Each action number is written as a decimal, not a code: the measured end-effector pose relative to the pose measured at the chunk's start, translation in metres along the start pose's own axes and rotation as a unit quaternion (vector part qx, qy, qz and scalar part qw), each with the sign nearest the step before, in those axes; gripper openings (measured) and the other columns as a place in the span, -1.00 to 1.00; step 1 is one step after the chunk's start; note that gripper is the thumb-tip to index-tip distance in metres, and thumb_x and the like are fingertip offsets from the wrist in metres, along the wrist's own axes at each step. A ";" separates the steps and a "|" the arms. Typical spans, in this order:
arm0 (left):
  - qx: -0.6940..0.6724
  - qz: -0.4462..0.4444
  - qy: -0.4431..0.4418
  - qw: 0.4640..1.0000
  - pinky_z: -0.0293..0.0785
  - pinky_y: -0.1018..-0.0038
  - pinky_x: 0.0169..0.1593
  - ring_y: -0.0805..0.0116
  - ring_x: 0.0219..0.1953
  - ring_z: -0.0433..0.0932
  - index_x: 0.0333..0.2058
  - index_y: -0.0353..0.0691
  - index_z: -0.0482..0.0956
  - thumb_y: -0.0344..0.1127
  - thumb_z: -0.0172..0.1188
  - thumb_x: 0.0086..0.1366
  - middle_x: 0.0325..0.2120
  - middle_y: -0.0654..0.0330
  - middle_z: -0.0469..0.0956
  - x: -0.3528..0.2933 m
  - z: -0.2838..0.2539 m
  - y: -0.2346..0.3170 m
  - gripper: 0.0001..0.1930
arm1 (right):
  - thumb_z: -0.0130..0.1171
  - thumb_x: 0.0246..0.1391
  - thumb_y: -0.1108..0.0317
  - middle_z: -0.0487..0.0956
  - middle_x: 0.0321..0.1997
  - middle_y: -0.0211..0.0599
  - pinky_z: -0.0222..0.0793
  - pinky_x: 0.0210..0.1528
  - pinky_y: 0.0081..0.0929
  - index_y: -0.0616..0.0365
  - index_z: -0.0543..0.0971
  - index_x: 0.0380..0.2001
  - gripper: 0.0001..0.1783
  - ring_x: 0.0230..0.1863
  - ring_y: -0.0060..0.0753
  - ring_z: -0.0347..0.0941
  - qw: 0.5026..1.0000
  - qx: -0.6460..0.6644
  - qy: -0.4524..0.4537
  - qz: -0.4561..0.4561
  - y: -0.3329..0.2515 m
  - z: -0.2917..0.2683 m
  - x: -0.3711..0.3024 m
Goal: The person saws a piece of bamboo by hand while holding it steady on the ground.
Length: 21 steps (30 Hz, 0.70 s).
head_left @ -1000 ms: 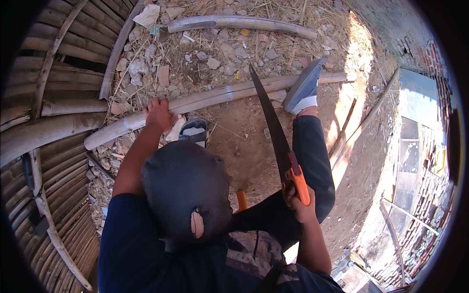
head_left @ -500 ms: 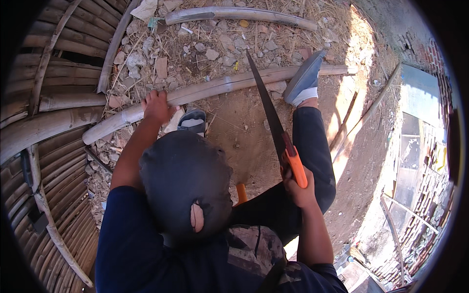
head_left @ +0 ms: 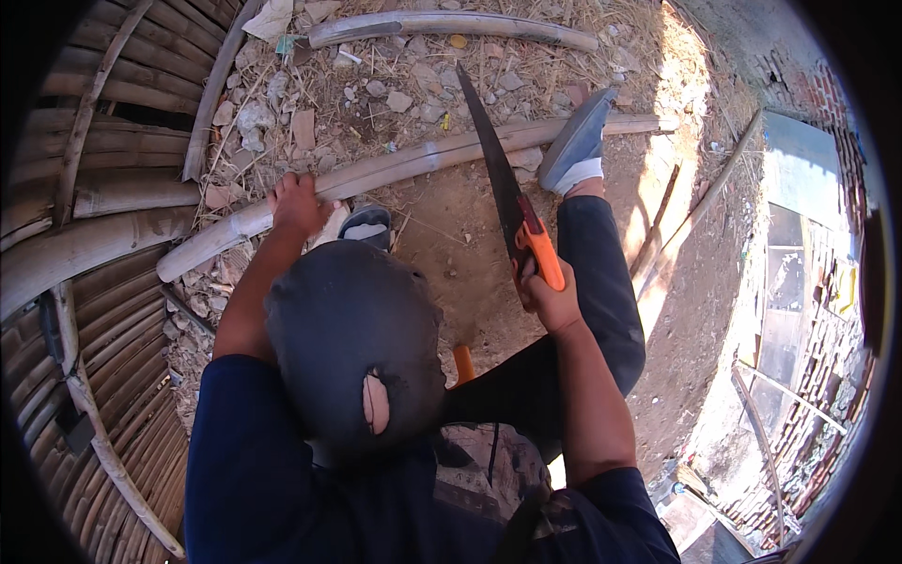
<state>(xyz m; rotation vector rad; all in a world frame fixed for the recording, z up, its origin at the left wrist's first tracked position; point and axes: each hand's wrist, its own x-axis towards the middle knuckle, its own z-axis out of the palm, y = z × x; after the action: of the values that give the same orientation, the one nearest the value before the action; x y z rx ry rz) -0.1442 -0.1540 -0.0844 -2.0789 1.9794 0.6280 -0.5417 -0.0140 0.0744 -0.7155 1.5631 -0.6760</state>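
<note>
Head view: right hand (head_left: 550, 299) grips orange-handled toothed saw (head_left: 507, 202).

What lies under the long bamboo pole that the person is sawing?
Under the bamboo pole lie bare dirt, straw and stone rubble. The left hand and a grey shoe press on it, hiding the ground beneath those spots.

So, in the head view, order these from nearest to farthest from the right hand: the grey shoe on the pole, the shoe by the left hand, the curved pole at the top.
1. Grey shoe, up and to the right of the right hand, resting on the long bamboo pole.
2. Shoe by the left hand, to the left. It is nearly as close; the call is narrow.
3. Curved pole at the top, farthest.
</note>
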 end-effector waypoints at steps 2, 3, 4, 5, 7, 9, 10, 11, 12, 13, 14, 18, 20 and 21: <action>0.010 -0.006 0.021 1.000 0.01 -0.11 0.39 -0.07 0.32 0.22 0.22 -0.14 0.43 0.27 0.39 0.15 0.18 -0.02 0.30 -0.002 0.003 -0.010 -0.20 | 0.14 0.04 0.52 0.47 -0.48 -0.48 0.27 -0.44 -0.62 0.18 0.50 -0.38 -0.94 -0.52 -0.66 0.36 0.999 -0.036 0.025 -0.030 0.020 0.008 0.007; 0.008 -0.004 0.013 1.000 0.01 -0.11 0.39 -0.07 0.32 0.22 0.22 -0.14 0.42 0.26 0.39 0.15 0.18 -0.01 0.30 -0.007 0.002 -0.009 -0.19 | 0.15 0.03 0.52 0.47 -0.48 -0.48 0.28 -0.43 -0.62 0.18 0.49 -0.38 -0.94 -0.51 -0.66 0.36 0.997 -0.061 0.037 -0.034 0.028 0.008 -0.002; 0.008 -0.008 0.008 1.000 0.01 -0.12 0.39 -0.07 0.32 0.22 0.22 -0.14 0.42 0.25 0.40 0.15 0.18 -0.01 0.30 -0.009 -0.001 -0.014 -0.19 | 0.16 0.03 0.52 0.46 -0.48 -0.48 0.29 -0.42 -0.61 0.18 0.50 -0.38 -0.93 -0.50 -0.66 0.37 0.999 -0.026 0.013 -0.023 0.021 0.002 -0.020; 0.005 -0.010 0.008 1.000 0.01 -0.12 0.38 -0.07 0.32 0.22 0.22 -0.14 0.42 0.25 0.40 0.15 0.18 -0.01 0.30 -0.006 -0.003 -0.017 -0.19 | 0.17 0.03 0.51 0.46 -0.49 -0.48 0.30 -0.41 -0.60 0.19 0.50 -0.37 -0.92 -0.48 -0.65 0.38 1.000 0.007 -0.011 -0.017 0.008 -0.005 -0.038; 0.008 -0.010 0.030 0.999 0.03 -0.13 0.37 -0.09 0.31 0.23 0.23 -0.14 0.41 0.24 0.41 0.14 0.17 -0.01 0.31 -0.002 0.005 -0.017 -0.18 | 0.18 0.01 0.50 0.46 -0.48 -0.48 0.31 -0.39 -0.58 0.18 0.49 -0.39 -0.92 -0.47 -0.64 0.39 1.000 -0.005 0.007 -0.027 -0.001 -0.012 -0.071; 0.020 0.007 0.053 0.998 0.08 -0.16 0.34 -0.11 0.29 0.25 0.25 -0.13 0.39 0.22 0.41 0.14 0.15 0.00 0.31 0.001 0.011 -0.016 -0.18 | 0.19 0.01 0.50 0.46 -0.47 -0.48 0.32 -0.38 -0.57 0.18 0.48 -0.40 -0.91 -0.45 -0.63 0.39 0.999 -0.021 0.020 -0.015 0.000 -0.011 -0.066; 0.014 0.005 0.061 0.998 0.02 -0.11 0.38 -0.07 0.31 0.23 0.19 -0.15 0.44 0.24 0.41 0.14 0.17 -0.02 0.31 -0.001 0.013 -0.014 -0.21 | 0.18 0.01 0.50 0.46 -0.47 -0.48 0.32 -0.38 -0.57 0.18 0.48 -0.40 -0.92 -0.45 -0.62 0.39 0.999 -0.030 0.026 -0.001 -0.002 -0.003 -0.039; 0.007 0.000 0.039 0.999 0.02 -0.11 0.38 -0.07 0.31 0.23 0.19 -0.15 0.44 0.24 0.41 0.14 0.17 -0.02 0.31 -0.005 0.013 -0.012 -0.22 | 0.17 0.01 0.50 0.46 -0.46 -0.48 0.32 -0.37 -0.58 0.19 0.47 -0.41 -0.92 -0.44 -0.62 0.39 0.999 -0.041 0.031 0.010 -0.002 0.004 -0.023; -0.002 -0.002 0.024 1.000 0.03 -0.11 0.38 -0.07 0.31 0.23 0.19 -0.15 0.44 0.23 0.41 0.15 0.17 -0.03 0.31 -0.003 0.007 -0.008 -0.22 | 0.17 0.02 0.50 0.45 -0.47 -0.48 0.32 -0.37 -0.57 0.19 0.48 -0.40 -0.93 -0.45 -0.62 0.38 0.996 -0.075 0.034 -0.023 0.002 0.009 -0.019; -0.008 -0.011 0.012 1.000 0.04 -0.11 0.38 -0.08 0.30 0.24 0.18 -0.15 0.44 0.23 0.41 0.15 0.17 -0.03 0.31 -0.001 0.000 -0.008 -0.22 | 0.16 0.02 0.50 0.45 -0.48 -0.49 0.32 -0.38 -0.57 0.19 0.48 -0.39 -0.93 -0.46 -0.62 0.38 0.992 -0.109 0.029 -0.059 0.009 0.013 -0.009; -0.008 -0.004 0.025 1.000 0.04 -0.11 0.38 -0.08 0.30 0.24 0.19 -0.15 0.44 0.23 0.41 0.15 0.17 -0.03 0.31 0.004 -0.009 -0.007 -0.22 | 0.15 0.03 0.50 0.44 -0.50 -0.49 0.32 -0.38 -0.57 0.19 0.48 -0.38 -0.93 -0.47 -0.62 0.37 0.985 -0.142 0.025 -0.094 0.013 0.015 -0.001; 0.006 -0.009 0.036 0.999 0.05 -0.11 0.37 -0.10 0.30 0.25 0.20 -0.16 0.44 0.23 0.40 0.16 0.17 -0.03 0.31 0.003 -0.007 -0.018 -0.22 | 0.20 -0.01 0.49 0.43 -0.51 -0.48 0.35 -0.24 -0.50 0.20 0.47 -0.42 -0.90 -0.46 -0.59 0.36 0.999 0.019 -0.002 -0.030 0.003 -0.009 -0.062; 0.010 -0.010 0.031 0.999 0.05 -0.12 0.37 -0.11 0.31 0.24 0.20 -0.16 0.44 0.24 0.38 0.17 0.17 -0.03 0.31 -0.003 0.005 -0.010 -0.22 | 0.19 -0.02 0.50 0.43 -0.51 -0.46 0.36 -0.22 -0.51 0.20 0.47 -0.41 -0.90 -0.44 -0.59 0.36 0.999 0.012 -0.013 -0.040 0.008 -0.017 -0.080; 0.012 -0.012 0.023 1.000 0.05 -0.13 0.37 -0.11 0.31 0.24 0.20 -0.16 0.43 0.25 0.38 0.18 0.17 -0.02 0.31 0.000 0.004 -0.009 -0.22 | 0.18 -0.03 0.51 0.42 -0.51 -0.46 0.36 -0.21 -0.51 0.20 0.47 -0.41 -0.90 -0.43 -0.59 0.36 0.999 -0.007 -0.027 -0.041 0.006 -0.015 -0.077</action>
<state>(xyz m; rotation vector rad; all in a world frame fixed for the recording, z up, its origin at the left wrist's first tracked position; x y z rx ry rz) -0.1355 -0.1512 -0.0894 -2.1174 1.9737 0.5541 -0.5505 0.0489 0.1201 -0.8051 1.4970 -0.7002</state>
